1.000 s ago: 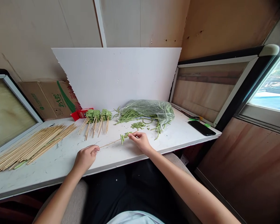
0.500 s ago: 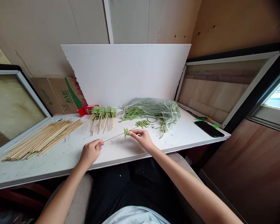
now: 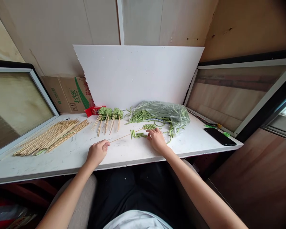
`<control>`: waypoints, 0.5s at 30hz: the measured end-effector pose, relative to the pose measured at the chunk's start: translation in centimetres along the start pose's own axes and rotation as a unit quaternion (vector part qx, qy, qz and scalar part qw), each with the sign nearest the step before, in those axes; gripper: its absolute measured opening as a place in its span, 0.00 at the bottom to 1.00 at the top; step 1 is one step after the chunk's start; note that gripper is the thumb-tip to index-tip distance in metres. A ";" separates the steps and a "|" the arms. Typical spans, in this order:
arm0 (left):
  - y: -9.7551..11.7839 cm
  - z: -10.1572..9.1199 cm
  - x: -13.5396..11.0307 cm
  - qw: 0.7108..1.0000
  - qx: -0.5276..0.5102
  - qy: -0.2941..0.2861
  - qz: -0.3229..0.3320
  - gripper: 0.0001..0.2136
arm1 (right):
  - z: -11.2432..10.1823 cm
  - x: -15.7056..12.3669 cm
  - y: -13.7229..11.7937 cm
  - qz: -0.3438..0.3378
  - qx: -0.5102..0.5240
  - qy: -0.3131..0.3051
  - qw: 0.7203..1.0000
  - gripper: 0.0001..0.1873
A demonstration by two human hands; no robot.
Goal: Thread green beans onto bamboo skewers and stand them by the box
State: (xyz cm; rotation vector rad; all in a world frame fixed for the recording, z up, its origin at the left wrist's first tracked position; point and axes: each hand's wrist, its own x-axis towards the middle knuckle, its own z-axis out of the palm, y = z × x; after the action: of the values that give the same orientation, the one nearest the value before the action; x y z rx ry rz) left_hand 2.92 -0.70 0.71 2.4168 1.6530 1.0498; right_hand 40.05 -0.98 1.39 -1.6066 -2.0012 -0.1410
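Note:
My left hand (image 3: 98, 152) is closed in a pinch on the near end of a thin bamboo skewer (image 3: 121, 137) that slants up to the right over the white table (image 3: 69, 156). A few short green bean pieces (image 3: 132, 133) sit threaded on the skewer near its far end. My right hand (image 3: 156, 139) rests on the table just right of them, fingers curled over loose cut bean pieces (image 3: 149, 127); whether it grips any is hidden.
A clear plastic bag of long green beans (image 3: 161, 114) lies behind my right hand. Finished bean skewers (image 3: 108, 116) and a red packet (image 3: 94, 110) lie at the back, a pile of bare skewers (image 3: 52, 136) at left, a black phone (image 3: 220, 136) at right.
My right hand has let go of the bean piece at the skewer and moved right, down to the loose cut pieces. The threaded pieces stay on the skewer; my left hand keeps its hold.

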 end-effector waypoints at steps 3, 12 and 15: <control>0.0 0.0 0.0 1.000 -0.003 -0.005 -0.001 0.13 | 0.3 -0.1 0.0 -0.011 -0.023 0.004 1.000 0.17; -0.2 -0.1 0.0 1.000 -0.022 0.000 0.003 0.13 | -0.5 -0.3 -0.5 -0.049 0.028 -0.017 0.998 0.18; -0.1 -0.2 0.0 0.999 -0.032 0.006 0.003 0.13 | -0.7 0.0 -0.3 -0.042 0.081 -0.003 0.996 0.17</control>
State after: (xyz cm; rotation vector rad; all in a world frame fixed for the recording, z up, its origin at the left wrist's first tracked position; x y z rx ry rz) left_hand 2.75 -0.68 0.83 2.3821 1.5902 1.1031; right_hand 40.07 -1.34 2.07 -1.4235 -2.0314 -0.0043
